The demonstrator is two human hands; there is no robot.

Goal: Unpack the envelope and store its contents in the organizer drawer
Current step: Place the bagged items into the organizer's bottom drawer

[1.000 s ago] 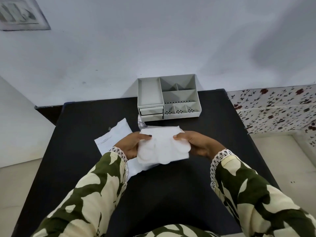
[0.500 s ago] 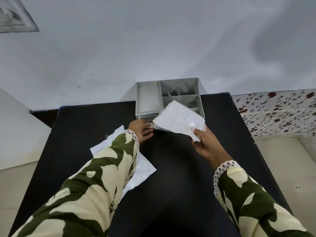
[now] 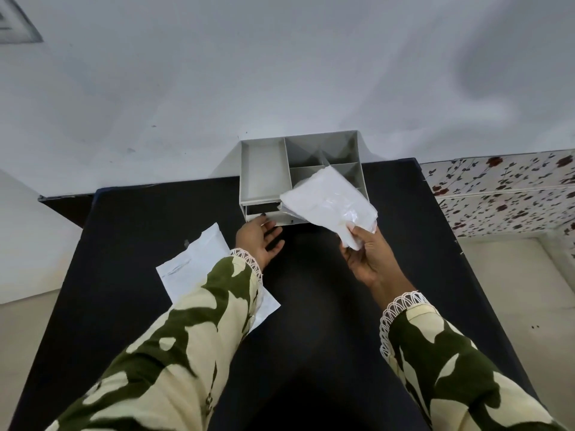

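A grey organizer (image 3: 264, 172) with open top compartments stands at the far edge of the black table (image 3: 124, 259). Its upper left drawer (image 3: 261, 209) shows a dark gap. My left hand (image 3: 259, 241) is at that drawer's front, fingertips touching it, palm turned right. My right hand (image 3: 365, 258) holds a white plastic packet (image 3: 329, 202) raised in front of the organizer's right side, hiding the lower right compartments. The white envelope (image 3: 193, 265) lies flat on the table, partly under my left sleeve.
A white wall rises just behind the organizer. A floral-patterned surface (image 3: 504, 188) borders the table on the right, with pale floor below it. Black tabletop stretches between my arms.
The packet went from both hands to my right hand alone and rose toward the organizer. My left hand reached the drawer front, and the upper drawer now shows a dark gap.
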